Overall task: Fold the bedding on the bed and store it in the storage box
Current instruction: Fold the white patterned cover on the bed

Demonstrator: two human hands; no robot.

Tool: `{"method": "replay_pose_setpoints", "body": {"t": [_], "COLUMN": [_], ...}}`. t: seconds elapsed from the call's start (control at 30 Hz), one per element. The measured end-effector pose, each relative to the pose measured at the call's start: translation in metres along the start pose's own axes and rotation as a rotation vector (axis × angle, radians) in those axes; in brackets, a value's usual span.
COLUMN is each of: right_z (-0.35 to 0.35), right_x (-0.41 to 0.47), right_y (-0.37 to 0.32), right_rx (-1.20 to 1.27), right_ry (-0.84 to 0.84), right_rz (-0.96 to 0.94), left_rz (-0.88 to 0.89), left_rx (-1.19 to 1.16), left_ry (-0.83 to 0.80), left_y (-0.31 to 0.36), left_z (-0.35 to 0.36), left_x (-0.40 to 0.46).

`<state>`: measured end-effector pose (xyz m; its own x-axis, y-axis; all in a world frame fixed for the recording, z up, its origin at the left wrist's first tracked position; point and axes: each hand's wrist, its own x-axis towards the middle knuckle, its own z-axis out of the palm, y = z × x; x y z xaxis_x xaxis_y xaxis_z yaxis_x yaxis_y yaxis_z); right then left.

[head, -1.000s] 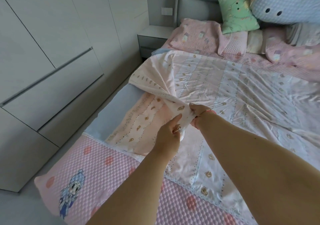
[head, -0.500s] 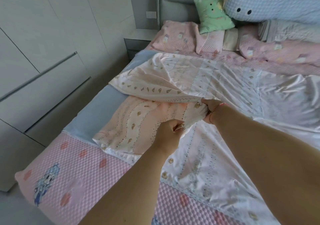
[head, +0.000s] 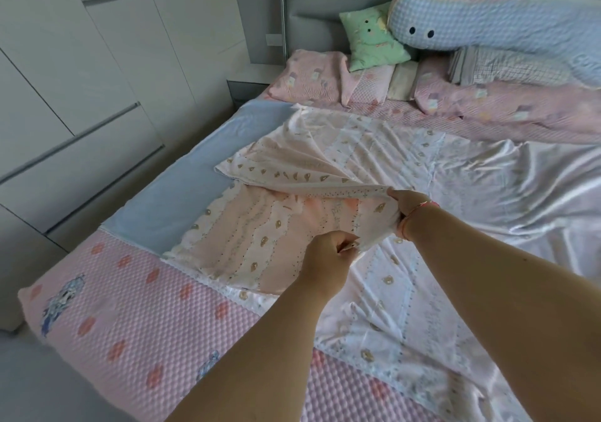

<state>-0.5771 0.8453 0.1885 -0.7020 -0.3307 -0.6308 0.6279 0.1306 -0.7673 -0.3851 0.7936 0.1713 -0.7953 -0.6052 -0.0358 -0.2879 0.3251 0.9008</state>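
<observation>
While spread across the bed [head: 136, 317]: sheet [head: 374, 161] edge pinched by left hand [head: 328, 255]; right hand [head: 408, 203] likewise.

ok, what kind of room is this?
A bedroom, most likely at home: a bed with a padded headboard, pillows stacked against it, and built-in wardrobes on the left. Both hands grip a sheet spread on it.

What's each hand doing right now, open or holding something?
Left hand: closed, pinching the edge of the patterned sheet.
Right hand: closed, gripping the same sheet's lifted fold.
</observation>
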Motion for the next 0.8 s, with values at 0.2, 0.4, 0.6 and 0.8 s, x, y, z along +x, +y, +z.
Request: {"method": "replay_pose_setpoints", "body": {"t": [0.2, 0.4, 0.6, 0.8], "right_z": [-0.066, -0.144, -0.232, -0.304], "right_x": [-0.016, -0.051, -0.090, -0.102], "right_y": [0.004, 0.005, -0.002, -0.002], "right_rx": [0.041, 0.039, 0.051, 0.029], "right_ry": [0.038, 0.029, 0.008, -0.012], "right_rz": [-0.040, -0.138, -0.248, -0.285], "left_rz": [0.035, 0.053, 0.137, 0.145], "left_rx": [-0.008, -0.029, 0.055, 0.083], "left_ry": [-0.019, -0.026, 0.033, 0.013], "left_y": [0.027, 0.060, 0.103, 0.134], "left_z": [0.051, 0.109, 0.166, 0.217], "left_x": [-0.035, -0.081, -0.122, -0.149]}}
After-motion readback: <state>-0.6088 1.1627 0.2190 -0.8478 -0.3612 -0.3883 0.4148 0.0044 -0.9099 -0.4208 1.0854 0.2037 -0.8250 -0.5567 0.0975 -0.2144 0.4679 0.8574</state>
